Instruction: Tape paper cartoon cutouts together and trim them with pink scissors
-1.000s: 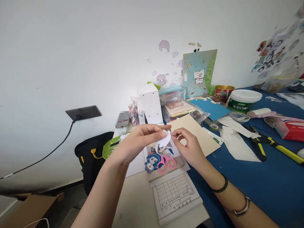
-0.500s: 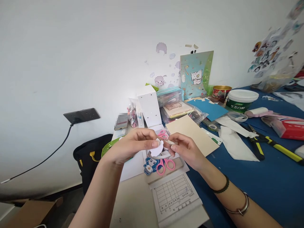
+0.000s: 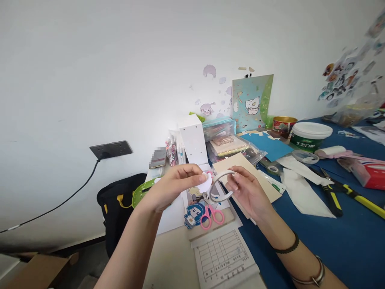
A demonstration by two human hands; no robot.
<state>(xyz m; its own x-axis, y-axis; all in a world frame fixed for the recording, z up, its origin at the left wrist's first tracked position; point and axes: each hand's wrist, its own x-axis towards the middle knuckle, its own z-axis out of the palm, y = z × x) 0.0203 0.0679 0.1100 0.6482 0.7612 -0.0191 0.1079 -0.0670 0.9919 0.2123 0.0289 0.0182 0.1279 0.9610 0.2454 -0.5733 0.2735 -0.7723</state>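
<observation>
Landmark: the near pink-handled scissors (image 3: 211,217). Beyond them, raised above the work surface, our left hand (image 3: 180,182) pinches a white cutout (image 3: 205,184) between thumb and fingers; beyond them and to the right, our right hand (image 3: 251,192) grips a pale ring (image 3: 224,197) by its upper right side. The hands are apart, though cutout and ring sit very close; whether they touch, we cannot tell. The ring looks like a narrow roll of tape, but no loose end is clear to us. Working notes: we judge it best to hold the cutout near its edge with light pressure, since thin paper would crease under a hard pinch. The ring calls for a firmer grip on its rim, with its open side turned so that we can inspect the edge. Slow, small finger movements seem safer than pulling. Left of the scissors lies a blue-haired paper figure (image 3: 194,214), and on their near side a printed form (image 3: 224,257); we should avoid brushing either with our wrists.
</observation>
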